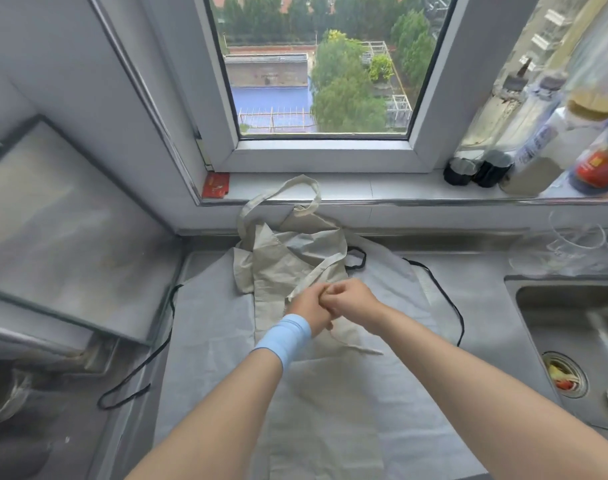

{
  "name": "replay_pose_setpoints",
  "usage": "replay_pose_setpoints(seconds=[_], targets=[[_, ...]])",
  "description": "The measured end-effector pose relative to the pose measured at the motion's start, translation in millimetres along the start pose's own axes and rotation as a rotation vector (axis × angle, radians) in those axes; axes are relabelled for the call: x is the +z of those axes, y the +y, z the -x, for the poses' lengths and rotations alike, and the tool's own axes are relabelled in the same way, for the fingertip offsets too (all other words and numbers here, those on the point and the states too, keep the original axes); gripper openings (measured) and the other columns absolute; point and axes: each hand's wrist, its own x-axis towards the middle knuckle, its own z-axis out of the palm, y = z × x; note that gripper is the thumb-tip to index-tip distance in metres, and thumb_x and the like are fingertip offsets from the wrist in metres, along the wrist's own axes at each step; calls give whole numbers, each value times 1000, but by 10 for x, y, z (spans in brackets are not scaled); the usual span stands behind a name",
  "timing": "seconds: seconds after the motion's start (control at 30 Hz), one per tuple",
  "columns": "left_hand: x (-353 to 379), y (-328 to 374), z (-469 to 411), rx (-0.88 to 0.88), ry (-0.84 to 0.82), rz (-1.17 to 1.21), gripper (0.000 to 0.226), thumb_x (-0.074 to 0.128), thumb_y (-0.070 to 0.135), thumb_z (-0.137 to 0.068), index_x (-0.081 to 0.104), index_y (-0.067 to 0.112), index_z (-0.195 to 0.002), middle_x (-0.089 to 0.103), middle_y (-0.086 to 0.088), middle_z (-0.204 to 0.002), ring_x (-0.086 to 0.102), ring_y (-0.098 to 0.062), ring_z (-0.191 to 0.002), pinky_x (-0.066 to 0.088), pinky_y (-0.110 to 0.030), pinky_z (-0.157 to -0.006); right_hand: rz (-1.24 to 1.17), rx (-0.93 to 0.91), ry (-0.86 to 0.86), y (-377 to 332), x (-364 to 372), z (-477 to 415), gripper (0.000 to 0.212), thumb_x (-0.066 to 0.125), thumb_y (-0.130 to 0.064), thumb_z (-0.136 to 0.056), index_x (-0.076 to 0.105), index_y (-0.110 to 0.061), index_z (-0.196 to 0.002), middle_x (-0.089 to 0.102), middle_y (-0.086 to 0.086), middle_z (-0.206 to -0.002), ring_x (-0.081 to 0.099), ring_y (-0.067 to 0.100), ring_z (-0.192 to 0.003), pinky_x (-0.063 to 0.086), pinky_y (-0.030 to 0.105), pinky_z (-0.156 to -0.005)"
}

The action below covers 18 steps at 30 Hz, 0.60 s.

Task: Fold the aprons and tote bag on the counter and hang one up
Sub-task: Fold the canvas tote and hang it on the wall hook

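My left hand [309,311] and right hand [352,301] meet, fingers curled, pinching a beige strap [318,271]. The tote [285,261] lies on a grey apron [209,323] on the counter [475,306]. The sink [572,306] strainer [581,380] holds food scraps [560,375].

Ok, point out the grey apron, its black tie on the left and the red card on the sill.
grey apron [209,327], head view, flat cloth on its left half.
black tie [172,308], head view, cord by the apron's left edge.
red card [215,184], head view, middle of its face.
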Motion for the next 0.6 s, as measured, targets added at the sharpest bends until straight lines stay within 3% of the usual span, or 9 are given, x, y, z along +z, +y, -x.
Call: replay_pose_setpoints(seconds=[0.03, 0.1, 0.2, 0.3, 0.37, 0.43, 0.6], targets=[[-120, -15, -24, -14, 50, -41, 22, 58, 14, -80, 63, 25, -98, 69, 3, -77, 66, -12, -57, 45, -17, -47, -12, -58, 8, -79, 55, -44, 10, 65, -12, -74, 64, -11, -64, 64, 6, -61, 61, 17, -56, 53, 33, -61], [-366, -100, -82, -33, 113, -56, 8, 58, 19, -84, 65, 19, -87, 70, 0, -74, 65, -15, -57, 49, -21, -50, 88, -154, 99, -158, 121, -187, 6, 67, -18, -83, 70, -13, -80, 71, 0, -77, 64, 12, -71, 49, 25, -68], [-786, -240, -110, -43, 224, -61, 16, 59, 26, -91, 65, 18, -79, 69, 3, -68, 62, -16, -55, 51, -24, -62, 641, -313, 251, -217, 153, -402, 29, 52, -15, -91, 66, -28, -113, 59, -7, -118, 60, 16, -101, 47, 31, -83], [-1145, -400, -115, -45, 325, -52, 16, 56, 24, -91, 65, 22, -77, 68, 3, -71, 63, -17, -63, 52, -26, -71, 1089, -343, 80, -191, 192, -551, 57, 46, -6, -88, 49, -34, -138, 41, -6, -143, 59, 27, -112, 50, 38, -84], [-1273, -442, -91, -52, 325, 103, 19, 56, 18, -90, 66, 22, -75, 66, 2, -65, 62, -16, -56, 53, -24, -62, 1277, -326, 31, -155, 220, -601, 60, 46, -5, -88, 45, -34, -141, 40, -2, -142, 61, 33, -106, 51, 40, -79], [-1341, -418, -77, -62, 303, 293, 25, 54, 8, -89, 67, 19, -70, 64, -3, -62, 58, -19, -54, 48, -23, -53, 1358, -348, 50, -118, 238, -622, 53, 47, -5, -89, 49, -30, -135, 47, 2, -129, 64, 34, -96, 47, 37, -70], [-1329, -246, -198, 3, 292, 460, 29, 51, 3, -85, 62, 12, -60, 61, 2, -55, 53, -19, -53, 44, -23, -50, 1256, -476, 195, 25, 89, -612, 26, 48, -8, -91, 62, -24, -108, 59, -1, -105, 63, 30, -86, 37, 32, -60]])
